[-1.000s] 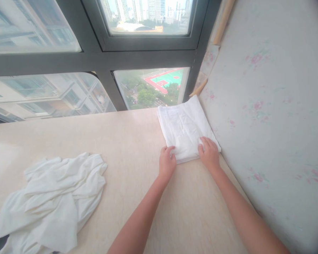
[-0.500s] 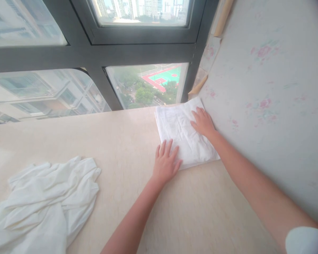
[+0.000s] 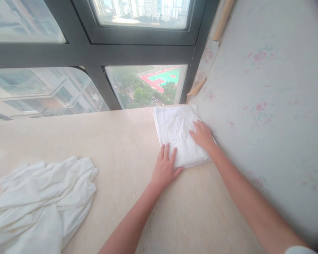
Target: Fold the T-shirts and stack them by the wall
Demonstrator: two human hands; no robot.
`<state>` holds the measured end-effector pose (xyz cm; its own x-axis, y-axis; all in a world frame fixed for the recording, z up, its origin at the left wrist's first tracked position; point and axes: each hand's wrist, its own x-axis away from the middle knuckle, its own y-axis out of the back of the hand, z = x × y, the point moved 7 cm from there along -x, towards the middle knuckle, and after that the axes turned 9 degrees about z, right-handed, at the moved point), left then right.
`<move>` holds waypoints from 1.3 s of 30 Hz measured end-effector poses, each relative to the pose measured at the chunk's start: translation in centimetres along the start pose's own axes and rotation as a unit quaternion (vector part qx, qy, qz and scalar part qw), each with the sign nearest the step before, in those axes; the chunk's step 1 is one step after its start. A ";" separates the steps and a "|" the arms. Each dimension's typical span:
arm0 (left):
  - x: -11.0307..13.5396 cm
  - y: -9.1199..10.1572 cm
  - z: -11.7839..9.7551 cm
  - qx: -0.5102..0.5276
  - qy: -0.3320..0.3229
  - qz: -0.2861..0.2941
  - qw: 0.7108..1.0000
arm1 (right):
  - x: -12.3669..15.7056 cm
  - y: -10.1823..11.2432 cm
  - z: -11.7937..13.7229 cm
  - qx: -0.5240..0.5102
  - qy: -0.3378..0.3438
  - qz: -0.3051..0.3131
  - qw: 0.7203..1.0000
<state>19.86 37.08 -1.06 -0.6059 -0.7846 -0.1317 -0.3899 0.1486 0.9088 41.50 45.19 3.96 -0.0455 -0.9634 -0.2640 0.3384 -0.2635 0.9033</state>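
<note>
Against the wall (image 3: 267, 88), right hand (image 3: 202, 135) covers folded cloth's (image 3: 175, 130) edge.

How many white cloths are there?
2. A folded cloth lies by the wall, under the left hand and right hand. A crumpled cloth lies near left, partly cut off; more may be bundled inside.

Folded cloth (image 3: 178, 132) is lying on the ledge (image 3: 122, 141) in the far right corner, just beside the wall (image 3: 267, 106), with the window (image 3: 145, 84) behind. Right hand (image 3: 202, 135) is resting flat on its right part, and left hand (image 3: 165, 167) is lying flat over its near left corner. Crumpled cloth (image 3: 39, 197) is sitting well apart, near left.
</note>
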 end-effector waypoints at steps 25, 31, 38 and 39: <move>0.4 0.0 -1.1 -0.004 0.045 -0.005 0.999 | 14.6 -2.3 -0.1 0.029 -0.010 -0.090 0.995; 11.5 1.6 -0.9 0.011 0.076 0.018 0.997 | 18.4 -1.9 0.8 0.026 0.031 -0.118 0.992; 28.2 18.5 11.9 -0.205 0.402 -0.146 0.880 | 18.8 -2.5 0.9 0.023 0.044 -0.125 0.991; 30.4 20.7 14.1 -0.201 0.461 -0.168 0.848 | 18.7 -2.5 0.9 0.025 0.041 -0.127 0.991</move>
<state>-16.37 24.75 8.14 0.3638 -0.9067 -0.2135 -0.0534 -0.2491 0.9670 38.93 27.76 -2.94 -0.0460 -0.8588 -0.5102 0.2787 -0.5015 0.8190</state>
